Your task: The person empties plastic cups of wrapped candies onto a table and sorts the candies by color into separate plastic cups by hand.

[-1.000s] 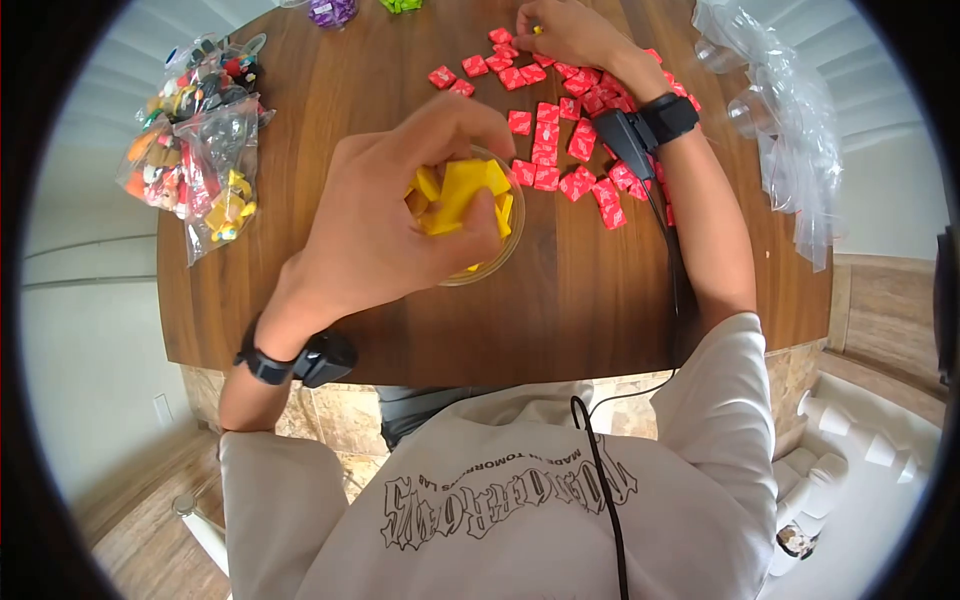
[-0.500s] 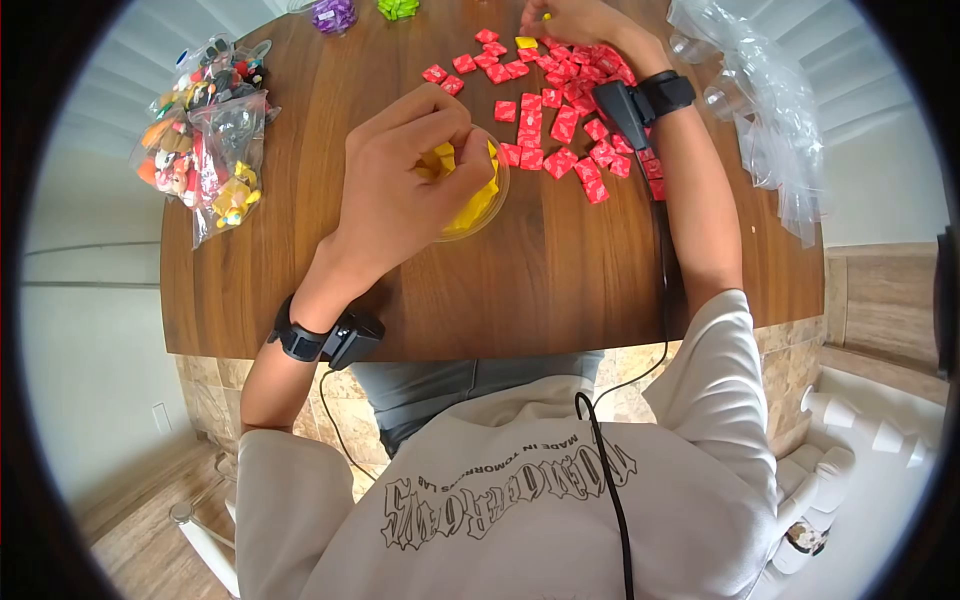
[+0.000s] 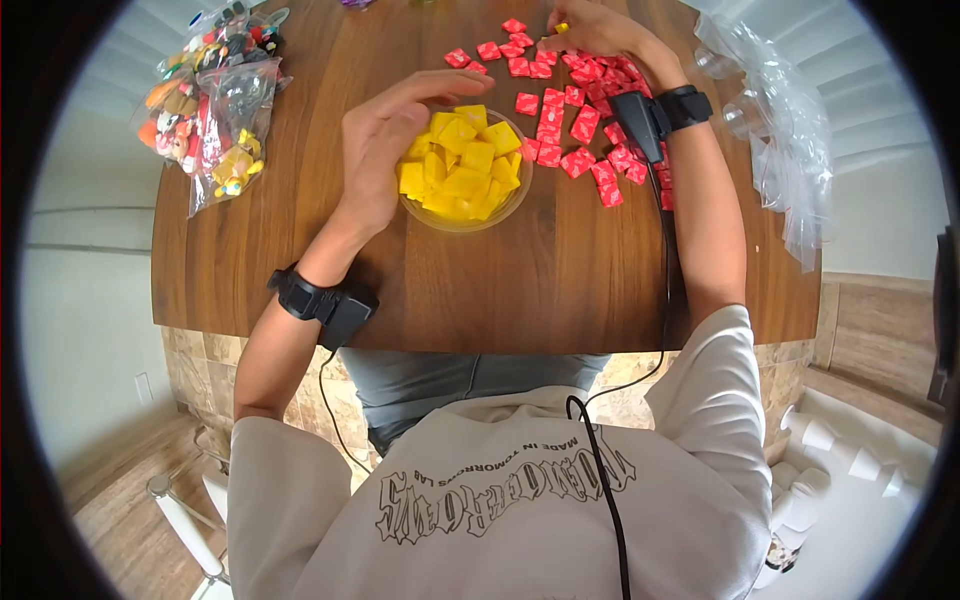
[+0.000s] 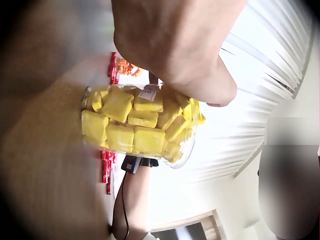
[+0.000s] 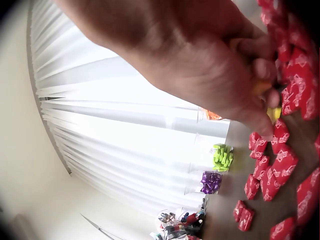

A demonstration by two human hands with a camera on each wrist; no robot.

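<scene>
A clear round tub [image 3: 462,226] full of yellow wrapped candies [image 3: 466,182] stands near the middle of the table. My left hand [image 3: 376,150] is at its left side, fingers stretched past the far rim and thumb near the top. In the left wrist view, that hand overlaps the upper part of the tub. Farther off, my right hand [image 3: 598,30] reaches over red wrapped candies [image 3: 585,125]. Its curled fingers grip a yellow candy [image 3: 561,28], mostly hidden by them. The right wrist view shows a yellow bit beneath the fingertips, right by the red candies.
Bags of small toy figures [image 3: 215,120] lie at the left of the table. Clear plastic bags [image 3: 790,150] lie along the right edge. Purple candies [image 5: 210,182] and green candies [image 5: 222,157] stand at the far side. A cable [image 3: 665,260] trails from the right wrist camera.
My left hand has moved from over the tub to its left side, its fingers now stretched out. The yellow candy lying among the red ones no longer shows on the table.
</scene>
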